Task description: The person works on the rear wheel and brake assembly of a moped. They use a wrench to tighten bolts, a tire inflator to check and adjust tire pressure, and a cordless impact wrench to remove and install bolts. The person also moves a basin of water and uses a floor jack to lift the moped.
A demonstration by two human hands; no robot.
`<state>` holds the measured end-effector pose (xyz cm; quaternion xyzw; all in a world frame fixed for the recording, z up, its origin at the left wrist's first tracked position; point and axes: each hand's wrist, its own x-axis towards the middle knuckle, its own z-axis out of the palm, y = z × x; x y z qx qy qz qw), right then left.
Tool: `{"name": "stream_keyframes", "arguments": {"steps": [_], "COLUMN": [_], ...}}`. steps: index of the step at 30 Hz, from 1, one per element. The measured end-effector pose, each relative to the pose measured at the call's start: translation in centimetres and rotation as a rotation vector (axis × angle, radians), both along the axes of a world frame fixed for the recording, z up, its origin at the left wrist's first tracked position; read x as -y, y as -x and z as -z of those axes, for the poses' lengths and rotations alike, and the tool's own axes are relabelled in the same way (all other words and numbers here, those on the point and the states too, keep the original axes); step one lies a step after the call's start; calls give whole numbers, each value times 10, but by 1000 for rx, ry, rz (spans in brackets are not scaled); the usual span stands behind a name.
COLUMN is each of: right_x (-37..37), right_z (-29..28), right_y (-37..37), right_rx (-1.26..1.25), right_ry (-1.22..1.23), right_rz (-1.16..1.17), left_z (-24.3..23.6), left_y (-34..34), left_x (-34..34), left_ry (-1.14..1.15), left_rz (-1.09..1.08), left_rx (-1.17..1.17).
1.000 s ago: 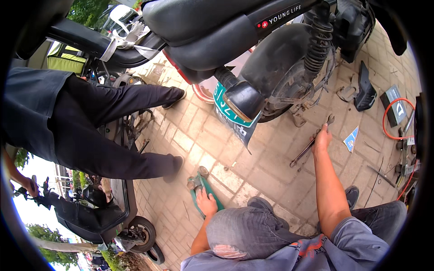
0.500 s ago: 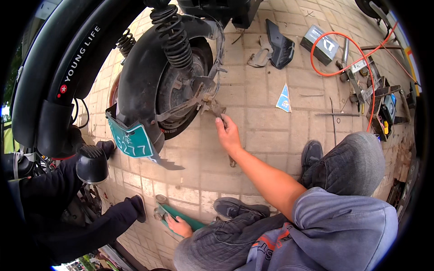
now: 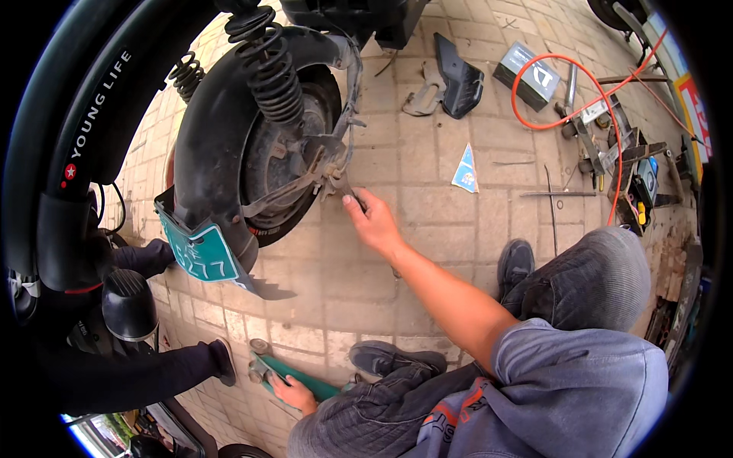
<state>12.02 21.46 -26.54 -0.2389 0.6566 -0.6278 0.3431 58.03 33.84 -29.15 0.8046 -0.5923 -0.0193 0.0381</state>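
My right hand (image 3: 374, 220) reaches to the rear wheel's axle, fingers closed on a dark metal tool that looks like a wrench (image 3: 353, 195). The tool meets the axle end (image 3: 330, 177) of the scooter's rear wheel (image 3: 267, 172), or lies just beside it. A black mudguard (image 3: 206, 145) curves over the tyre, with a green plate (image 3: 202, 252) at its lower end. Low on the left, my left hand (image 3: 294, 393) grips a green floor jack (image 3: 319, 384) with metal wheels; my leg partly hides it.
A coil spring (image 3: 271, 76) stands above the wheel. Black plastic cover (image 3: 458, 80), grey box (image 3: 527, 76), red hose (image 3: 515, 99) and scattered tools (image 3: 603, 145) lie on the paving at the right. Another person's leg (image 3: 168, 374) extends in from the left.
The view has shifted slightly, moving the scooter and floor things left in the picture. My right hand stays closed by the axle, its tool turned a little; my left hand stays at the jack.
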Motion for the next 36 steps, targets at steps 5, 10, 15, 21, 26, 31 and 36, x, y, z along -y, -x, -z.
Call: {"name": "stream_keyframes", "arguments": {"steps": [5,10,15,21,26,31,36], "right_x": [3,6,-1,-1,2,0,15], "right_z": [-53,-82,-60,-6,9,7,-85], "right_y": [-10,-6,-12,-7,2,13,-8], "right_rx": [695,1359,903,-20,-99,-121,1276], "right_ry": [-106,-9,-56,-60,-1,-5,13], "right_rz": [17,50,56,74,8,-37,23], "left_z": [5,3,3,1,-1,-1,-15], "left_y": [3,2,3,5,4,6,15], "left_x": [0,0,0,2,3,5,3], "left_ry": [-3,-19,-26,-11,1,-6,-26], "left_rz": [15,-23,17,31,69,74,14], "left_rx": [21,27,36,1,22,34,21]}}
